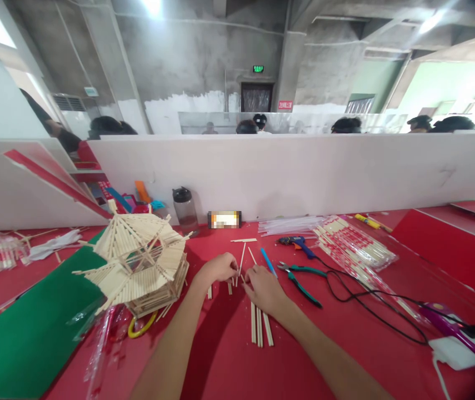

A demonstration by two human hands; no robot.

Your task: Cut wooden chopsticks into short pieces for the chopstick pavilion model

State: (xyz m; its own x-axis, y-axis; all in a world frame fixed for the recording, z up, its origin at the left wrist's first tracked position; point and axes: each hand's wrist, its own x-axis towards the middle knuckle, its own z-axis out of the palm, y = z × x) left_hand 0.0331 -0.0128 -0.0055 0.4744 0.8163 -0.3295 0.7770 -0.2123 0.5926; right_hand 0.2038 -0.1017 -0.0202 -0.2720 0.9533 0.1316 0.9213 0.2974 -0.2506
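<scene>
Over the middle of the red table, my left hand [221, 269] pinches its thumb and fingers together at the lower end of a thin wooden stick [243, 257]. Close beside it, my right hand [264, 287] bends its fingers around the tip of another short stick [243, 279]; its grip is partly hidden. Several longer sticks [259, 328] lie side by side below my right hand. Short stick pieces [230, 288] rest under my left hand. To the left stands a pavilion-like stick model [154, 261] with a fanned roof, open in the centre.
Right of my hands lie a blue strip [268, 262], green-handled pliers [304, 283], a blue glue gun [299, 243] with black cable, and packed sticks [354, 244]. A bottle [185, 210] stands before the white partition [287, 172]. A green board [24, 339] lies left.
</scene>
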